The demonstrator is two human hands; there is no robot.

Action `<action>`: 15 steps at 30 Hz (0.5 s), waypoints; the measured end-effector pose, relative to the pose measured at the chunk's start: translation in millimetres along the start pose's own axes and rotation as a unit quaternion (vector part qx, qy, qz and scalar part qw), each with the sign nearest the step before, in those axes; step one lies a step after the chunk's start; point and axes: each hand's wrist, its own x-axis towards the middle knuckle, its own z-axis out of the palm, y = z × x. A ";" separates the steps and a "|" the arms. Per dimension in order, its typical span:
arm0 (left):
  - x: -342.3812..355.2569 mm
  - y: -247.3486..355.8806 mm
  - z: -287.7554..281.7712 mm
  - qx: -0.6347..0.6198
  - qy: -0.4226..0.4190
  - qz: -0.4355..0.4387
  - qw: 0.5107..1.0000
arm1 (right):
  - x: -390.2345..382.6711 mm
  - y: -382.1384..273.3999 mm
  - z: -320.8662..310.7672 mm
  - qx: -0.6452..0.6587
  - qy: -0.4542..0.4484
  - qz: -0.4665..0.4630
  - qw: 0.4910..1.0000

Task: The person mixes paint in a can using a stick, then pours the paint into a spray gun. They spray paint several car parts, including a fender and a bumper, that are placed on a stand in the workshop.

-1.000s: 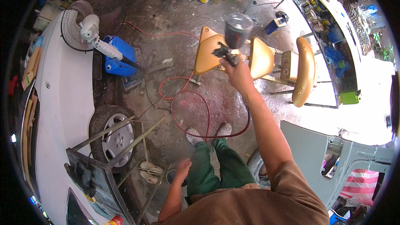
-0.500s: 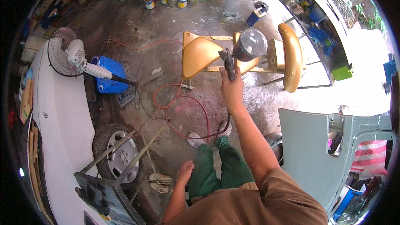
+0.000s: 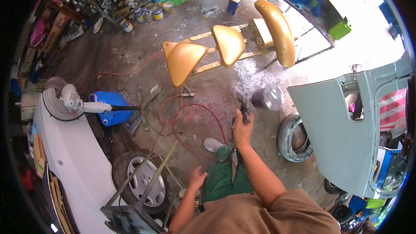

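Note:
My right hand (image 3: 243, 130) is closed round the grip of a dark spray gun (image 3: 244, 104), slightly blurred, with a dark round cup (image 3: 267, 98) at its side. It is held over the floor, in front of my legs and apart from the painted parts. Beyond it, a gold triangular panel (image 3: 185, 62), a second gold panel (image 3: 229, 45) and a long curved gold piece (image 3: 277, 34) rest on a stand with tape-covered bars (image 3: 207, 66). Low beside my left thigh hangs my left hand (image 3: 198, 178), holding nothing, its fingers loosely apart.
A red hose (image 3: 215, 119) loops across the floor near my feet. Left are a fan (image 3: 69, 99), a blue jug (image 3: 113, 109), a wheel (image 3: 145, 182) and a white car panel (image 3: 73, 147). A tire (image 3: 294, 136) and grey car body panel (image 3: 331, 125) stand right. Paint cans (image 3: 157, 14) sit at the back.
My right hand has drawn the spray gun back from over the gold parts toward my body. My viewpoint and feet have shifted, so the gold parts appear farther up and left.

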 end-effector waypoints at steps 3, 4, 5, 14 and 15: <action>-3.7 45.5 13.3 0.165 0.006 0.148 0.975 | -18.4 -30.4 -54.1 0.099 0.016 0.091 0.991; 4.4 46.1 28.3 0.150 -0.017 0.191 0.970 | -19.3 -47.2 -70.8 0.111 0.003 0.086 0.990; 13.1 42.7 42.0 0.134 -0.037 0.231 0.963 | -19.8 -60.1 -84.4 0.123 -0.015 0.082 0.989; 88.8 42.1 90.5 0.323 -0.187 0.189 0.908 | 55.6 -117.0 -147.3 0.015 -0.140 0.039 0.989; 93.4 43.0 84.4 0.354 -0.173 0.185 0.900 | 67.8 -110.6 -146.5 0.021 -0.150 0.048 0.987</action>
